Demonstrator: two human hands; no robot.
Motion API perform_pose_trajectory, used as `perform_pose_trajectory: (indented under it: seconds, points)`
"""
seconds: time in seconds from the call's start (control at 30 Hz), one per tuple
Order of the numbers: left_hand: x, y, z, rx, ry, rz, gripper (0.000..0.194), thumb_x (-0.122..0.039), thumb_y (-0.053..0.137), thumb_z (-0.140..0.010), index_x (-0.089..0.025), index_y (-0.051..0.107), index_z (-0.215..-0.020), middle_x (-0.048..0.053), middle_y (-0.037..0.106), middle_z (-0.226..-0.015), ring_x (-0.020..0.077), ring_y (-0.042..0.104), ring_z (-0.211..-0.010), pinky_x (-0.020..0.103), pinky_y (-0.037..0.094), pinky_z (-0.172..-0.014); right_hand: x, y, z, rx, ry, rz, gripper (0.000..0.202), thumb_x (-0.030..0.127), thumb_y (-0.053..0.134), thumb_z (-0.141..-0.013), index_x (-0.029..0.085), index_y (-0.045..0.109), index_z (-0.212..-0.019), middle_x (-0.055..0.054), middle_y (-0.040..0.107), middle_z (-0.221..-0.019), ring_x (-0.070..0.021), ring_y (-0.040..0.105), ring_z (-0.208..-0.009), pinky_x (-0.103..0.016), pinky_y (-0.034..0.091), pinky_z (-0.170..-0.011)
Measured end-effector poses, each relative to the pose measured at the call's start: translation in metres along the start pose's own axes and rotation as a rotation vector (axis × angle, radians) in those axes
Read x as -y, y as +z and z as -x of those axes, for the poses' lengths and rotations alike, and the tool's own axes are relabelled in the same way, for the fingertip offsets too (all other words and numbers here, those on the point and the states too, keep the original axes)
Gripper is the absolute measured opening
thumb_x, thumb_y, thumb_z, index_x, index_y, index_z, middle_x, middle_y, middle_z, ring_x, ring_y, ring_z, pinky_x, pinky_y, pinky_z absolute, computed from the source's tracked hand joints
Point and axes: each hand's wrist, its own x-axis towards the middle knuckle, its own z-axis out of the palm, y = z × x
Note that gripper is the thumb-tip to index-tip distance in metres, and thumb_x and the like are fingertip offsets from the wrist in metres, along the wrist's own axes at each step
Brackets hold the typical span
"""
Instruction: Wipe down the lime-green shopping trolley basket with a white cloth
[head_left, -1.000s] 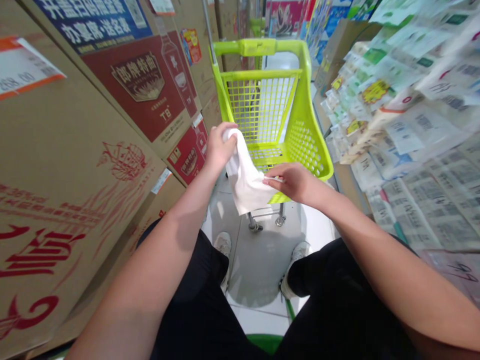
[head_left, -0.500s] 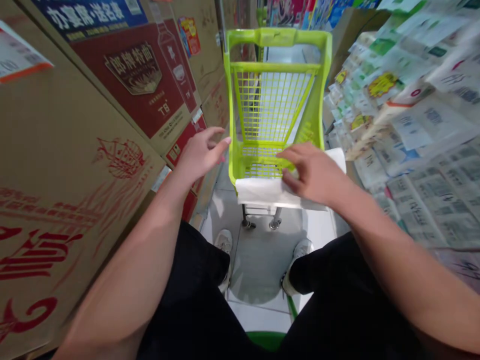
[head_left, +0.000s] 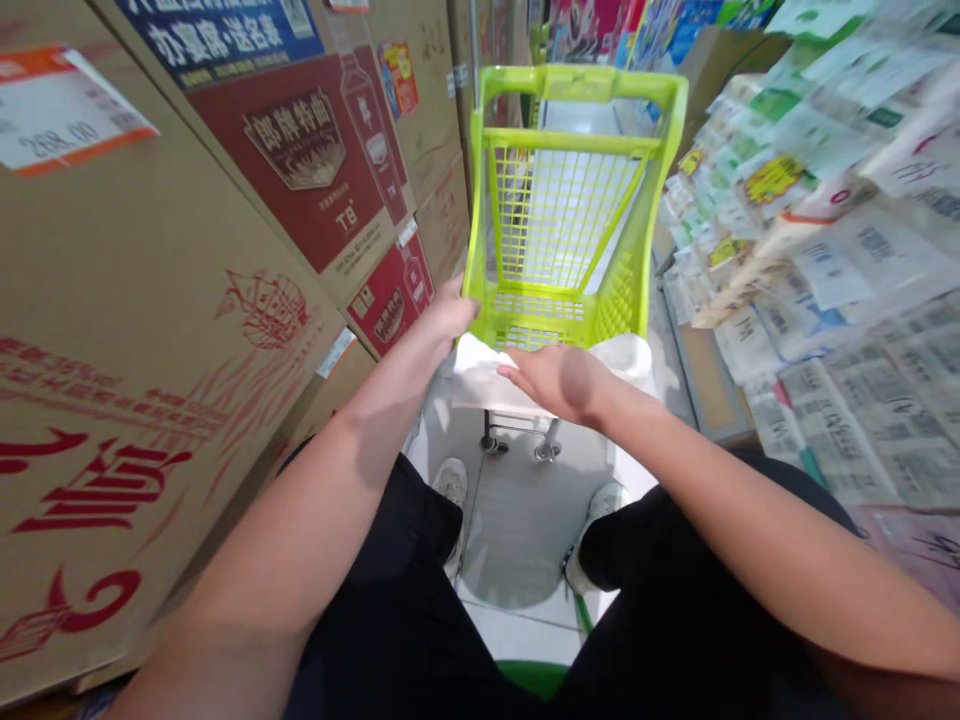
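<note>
A lime-green plastic shopping cart basket (head_left: 577,145) with grid walls stands tilted in front of me on a metal frame with casters. A white sheet (head_left: 480,383), cloth or paper, is draped over its near edge. My left hand (head_left: 453,310) is closed around the basket's left side, its fingertips partly hidden behind the rim. On the white sheet lies my right hand (head_left: 559,380), palm down with fingers stretched out toward the left. The sheet's right end (head_left: 630,358) curls up beside the right wrist.
Stacked cardboard cartons (head_left: 292,170) with price tags rise close on the left. Bagged packs (head_left: 847,260) hang and lie on the right. Below are tiled floor (head_left: 517,530), my shoes, and a green seat edge (head_left: 532,678) between my legs.
My left hand has moved from beside the basket onto its left side. My right hand has come down and left, flattening onto the white sheet, whose edges have shifted.
</note>
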Motion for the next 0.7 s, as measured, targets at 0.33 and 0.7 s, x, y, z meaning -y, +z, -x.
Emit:
perform_pose_trajectory:
  seconds: [0.33,0.7]
  points:
    - [-0.005,0.027,0.029,-0.063,0.010,0.145,0.052,-0.009,0.056,-0.063,-0.018,0.069,-0.113,0.004,0.080,-0.101,0.0263,0.075,-0.105,0.036,0.063,-0.091,0.013,0.012,0.006,-0.073,-0.005,0.144,0.053,0.045,0.020,-0.113,0.018,0.063,-0.127,-0.016,0.078,-0.097,-0.0301,0.075,-0.081,-0.034,0.042,-0.064]
    - [-0.003,-0.003,0.014,0.078,-0.033,0.078,0.062,-0.014,0.059,-0.063,-0.020,0.067,-0.124,0.006,0.079,-0.111,0.0304,0.073,-0.114,0.046,0.063,-0.097,-0.006,-0.003,0.024,0.126,0.033,0.048,0.051,0.048,0.024,-0.112,0.020,0.062,-0.132,-0.014,0.079,-0.098,-0.0294,0.075,-0.083,-0.034,0.042,-0.066]
